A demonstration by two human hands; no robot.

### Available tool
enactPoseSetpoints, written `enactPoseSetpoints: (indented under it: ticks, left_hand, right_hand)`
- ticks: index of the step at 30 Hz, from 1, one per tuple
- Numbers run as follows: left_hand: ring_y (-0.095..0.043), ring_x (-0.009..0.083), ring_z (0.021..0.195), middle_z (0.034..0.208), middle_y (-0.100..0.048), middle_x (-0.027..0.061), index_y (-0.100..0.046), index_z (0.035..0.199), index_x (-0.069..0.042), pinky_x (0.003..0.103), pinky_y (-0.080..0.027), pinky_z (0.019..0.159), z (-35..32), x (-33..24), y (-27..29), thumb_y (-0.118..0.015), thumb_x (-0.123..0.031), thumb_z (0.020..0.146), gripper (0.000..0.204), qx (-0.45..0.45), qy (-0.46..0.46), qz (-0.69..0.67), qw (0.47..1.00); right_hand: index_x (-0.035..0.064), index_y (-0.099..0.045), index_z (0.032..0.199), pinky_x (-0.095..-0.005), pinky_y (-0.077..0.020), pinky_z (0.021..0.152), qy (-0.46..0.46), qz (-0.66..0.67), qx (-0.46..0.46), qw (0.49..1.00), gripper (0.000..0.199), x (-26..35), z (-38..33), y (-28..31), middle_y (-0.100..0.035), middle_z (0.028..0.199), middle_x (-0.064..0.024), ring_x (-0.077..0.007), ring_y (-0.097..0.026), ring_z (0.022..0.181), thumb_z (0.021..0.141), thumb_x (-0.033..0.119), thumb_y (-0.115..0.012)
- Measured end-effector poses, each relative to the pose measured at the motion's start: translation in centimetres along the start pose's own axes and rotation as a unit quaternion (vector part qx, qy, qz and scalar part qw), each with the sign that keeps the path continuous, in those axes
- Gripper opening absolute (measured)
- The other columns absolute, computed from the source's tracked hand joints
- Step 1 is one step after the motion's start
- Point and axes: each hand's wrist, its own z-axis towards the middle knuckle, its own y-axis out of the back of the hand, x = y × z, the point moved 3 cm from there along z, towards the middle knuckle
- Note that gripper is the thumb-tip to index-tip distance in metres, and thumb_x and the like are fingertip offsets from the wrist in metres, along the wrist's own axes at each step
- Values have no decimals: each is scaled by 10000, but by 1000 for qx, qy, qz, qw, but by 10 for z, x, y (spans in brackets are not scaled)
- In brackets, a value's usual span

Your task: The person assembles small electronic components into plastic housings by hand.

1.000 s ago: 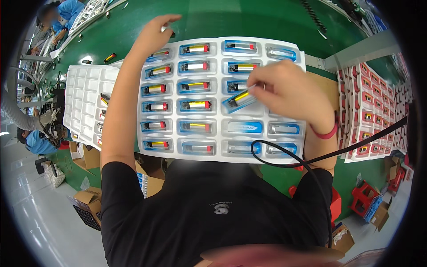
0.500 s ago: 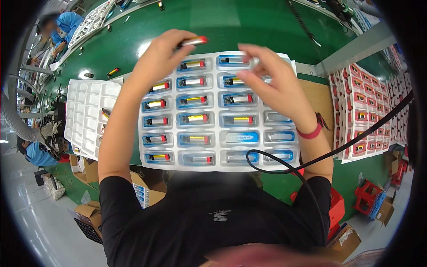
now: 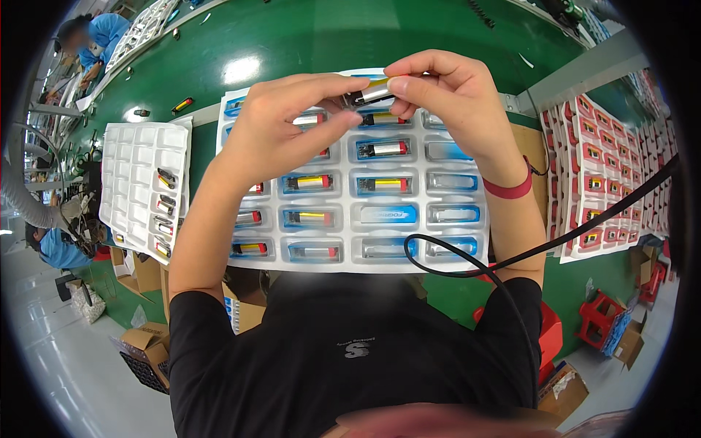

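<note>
While hands (image 3: 456,95) hold one component (image 3: 376,93), trays (image 3: 347,201) cradle others (image 3: 312,182).

1. A single view: the left one of two wide fisheye cameras worn side by side on a person's head.
2. It looks down and forward from above; the black shirt (image 3: 277,350) fills the lower middle, and the green worktop (image 3: 321,44) stretches away toward the top.
3. The picture is upright and unmirrored: its left is the wearer's left.
4. It is near enough that both hands (image 3: 274,131) appear large, above centre.
5. The lens takes in floor (image 3: 84,343) at the lower left; straight edges bow outward, and a dark round border closes the corners.
</note>
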Motion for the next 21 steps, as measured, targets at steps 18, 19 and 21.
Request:
enactPoseSetpoints:
  ticks: [18, 19, 21]
  left_hand:
    - [-689, 165, 959, 1067, -725, 58, -696, 1106, -8, 293, -545, 895, -3, 11, -42, -691, 21, 846, 262, -159, 121, -164, 966]
    - [-684, 186, 958, 1069, -712, 64, -686, 1097, -13, 299, -542, 891, -4, 8, -45, -703, 13, 843, 256, -207, 133, -166, 955]
    - [-687, 199, 959, 1059, -703, 79, -675, 1109, -19, 317, -547, 855, -17, -4, -50, -713, 1, 844, 268, -116, 102, -43, 987]
  right_hand:
    - [-32, -715, 1132, -259, -551, 855, 195, -230, 42, 952, 181, 17, -15, -15, -731, 1055, -118, -149, -706, 925, 959, 16, -691]
    - [-37, -714, 1034, -269, -543, 778, 237, -257, 6, 937, 138, 25, -13, -12, -719, 972, -106, -149, -694, 860, 902, 2, -707]
    - [-38, -703, 867, -285, -514, 685, 283, -316, -95, 901, 92, 44, -16, -7, -685, 866, -94, -141, -665, 789, 780, -14, -723]
